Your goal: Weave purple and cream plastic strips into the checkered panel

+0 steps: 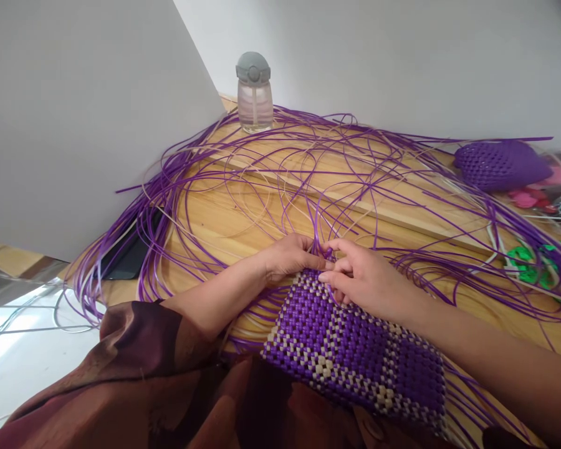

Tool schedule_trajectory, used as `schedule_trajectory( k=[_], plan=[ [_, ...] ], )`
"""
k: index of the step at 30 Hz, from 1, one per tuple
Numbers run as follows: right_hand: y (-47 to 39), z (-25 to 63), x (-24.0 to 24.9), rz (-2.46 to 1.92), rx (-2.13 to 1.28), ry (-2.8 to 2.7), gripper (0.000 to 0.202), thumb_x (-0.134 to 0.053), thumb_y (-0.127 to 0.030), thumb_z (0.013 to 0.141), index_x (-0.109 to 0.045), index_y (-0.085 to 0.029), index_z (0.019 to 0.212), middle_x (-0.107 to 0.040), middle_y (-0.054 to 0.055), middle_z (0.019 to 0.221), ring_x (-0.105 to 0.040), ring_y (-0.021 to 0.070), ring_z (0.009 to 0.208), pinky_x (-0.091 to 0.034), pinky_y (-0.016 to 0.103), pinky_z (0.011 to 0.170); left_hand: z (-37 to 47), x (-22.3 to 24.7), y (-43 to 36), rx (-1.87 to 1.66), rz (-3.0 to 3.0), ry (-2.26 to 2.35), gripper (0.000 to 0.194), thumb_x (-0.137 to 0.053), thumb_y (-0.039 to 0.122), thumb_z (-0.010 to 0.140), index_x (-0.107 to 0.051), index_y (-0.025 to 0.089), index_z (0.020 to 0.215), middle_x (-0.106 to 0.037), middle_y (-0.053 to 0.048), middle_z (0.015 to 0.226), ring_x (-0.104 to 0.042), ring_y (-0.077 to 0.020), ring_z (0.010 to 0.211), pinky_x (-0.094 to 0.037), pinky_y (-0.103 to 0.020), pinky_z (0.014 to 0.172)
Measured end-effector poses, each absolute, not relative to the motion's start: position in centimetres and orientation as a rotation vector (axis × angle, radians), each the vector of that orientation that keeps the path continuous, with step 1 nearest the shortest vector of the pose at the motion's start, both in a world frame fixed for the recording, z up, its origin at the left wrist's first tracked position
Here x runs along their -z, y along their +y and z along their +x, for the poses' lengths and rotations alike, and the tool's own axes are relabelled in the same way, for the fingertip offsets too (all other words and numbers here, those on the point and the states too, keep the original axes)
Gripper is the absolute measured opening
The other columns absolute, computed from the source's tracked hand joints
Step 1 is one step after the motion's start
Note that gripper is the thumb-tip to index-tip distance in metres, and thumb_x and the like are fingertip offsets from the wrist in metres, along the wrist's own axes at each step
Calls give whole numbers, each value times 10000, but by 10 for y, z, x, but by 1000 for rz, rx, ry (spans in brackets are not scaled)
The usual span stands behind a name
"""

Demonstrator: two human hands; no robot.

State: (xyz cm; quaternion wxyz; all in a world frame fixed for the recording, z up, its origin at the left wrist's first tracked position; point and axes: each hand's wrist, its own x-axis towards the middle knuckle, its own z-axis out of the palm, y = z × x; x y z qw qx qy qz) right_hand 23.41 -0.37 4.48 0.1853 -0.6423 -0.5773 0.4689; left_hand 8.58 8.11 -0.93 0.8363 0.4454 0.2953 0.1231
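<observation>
A woven panel (364, 349) of purple and cream plastic strips lies in front of me, its near side against my clothing. At its far edge my left hand (293, 257) pinches a purple strip (316, 227) that rises between the two hands. Close beside it, on the right, my right hand (358, 274) has its thumb and fingers closed at the same edge on purple strip. A loop of strip hangs below its fingertips. The exact crossing of the strips between my fingers is too small to make out.
Long loose purple and cream strips (168, 168) spread over the wooden table (215, 212). A bottle with a grey lid (255, 93) stands at the back. To the right lie a purple mesh piece (500, 163) and a green item (533, 265); a dark flat object (124, 255) is left.
</observation>
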Motion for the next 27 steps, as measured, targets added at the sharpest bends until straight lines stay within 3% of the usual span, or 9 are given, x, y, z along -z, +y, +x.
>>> schedule_trajectory(
  k=[3, 7, 10, 16, 22, 27],
  plan=[
    [0, 243, -46, -1800, -1323, -1642, 400, -546, -305, 894, -488, -189, 1273, -699, 7, 706, -653, 145, 536, -489, 237, 481, 86, 9, 81, -278, 978, 656, 295, -834, 208, 529, -664, 104, 745, -648, -10, 646, -572, -109, 561, -426, -256, 602],
    [11, 253, -46, -1794, -1001, -1815, 216, -572, -345, 878, -675, -191, 988, -687, 11, 684, -627, 129, 570, -462, 237, 523, 85, 10, 82, -295, 1090, 689, 277, -822, 208, 520, -646, 120, 715, -620, 15, 650, -537, -90, 566, -403, -241, 599],
    [20, 251, -48, -1797, -898, -1856, 151, -582, -304, 844, -673, -187, 813, -669, -3, 677, -590, 116, 585, -435, 239, 543, 84, 10, 84, -296, 1156, 707, 280, -819, 229, 523, -623, 123, 692, -581, 30, 624, -500, -80, 551, -376, -235, 580],
    [39, 242, -50, -1762, -829, -1987, 129, -637, -295, 779, -646, -186, 711, -641, -12, 658, -551, 112, 600, -397, 251, 578, 83, 12, 85, -310, 1230, 723, 289, -825, 252, 540, -594, 127, 660, -541, 40, 596, -472, -75, 538, -332, -230, 548],
    [36, 266, -39, -1828, -1305, -1288, 141, -613, -288, 763, -533, -179, 722, -548, -19, 553, -487, 95, 475, -354, 215, 445, 85, 8, 82, -308, 1095, 706, 262, -806, 215, 532, -646, 116, 714, -605, 4, 620, -526, -103, 554, -394, -256, 587],
    [17, 263, -54, -1550, -1423, -1496, 185, -642, -327, 810, -551, -178, 748, -603, -5, 618, -560, 96, 553, -463, 217, 544, 87, 8, 81, -323, 1116, 721, 242, -807, 213, 533, -653, 112, 691, -618, 2, 638, -520, -96, 573, -386, -247, 599]
  ],
)
